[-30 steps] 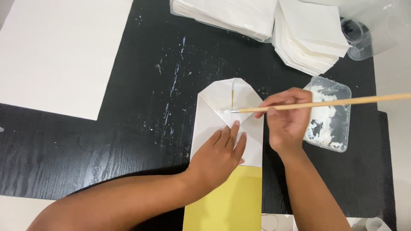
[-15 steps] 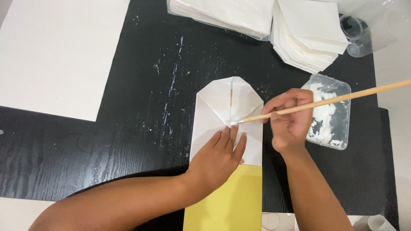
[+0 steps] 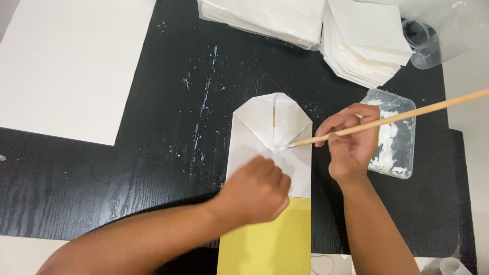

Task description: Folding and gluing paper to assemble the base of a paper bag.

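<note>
We take the folded paper bag (image 3: 270,153), white at its pointed top and yellow below, as our landmark on the black surface (image 3: 153,168). Far left of it lies a large white sheet (image 3: 66,66). Our left hand (image 3: 257,191) presses on the bag's middle, fingers curled together, holding nothing. Above the bag sit two stacks of white folded paper (image 3: 356,40). Just right of the bag, our right hand (image 3: 349,145) has its grip clamped on a wooden brush (image 3: 387,119), its tip touching the bag's centre fold. Right of that hand, a clear tray (image 3: 395,135) holds white paste. Further up right stands a clear cup (image 3: 423,43).
</note>
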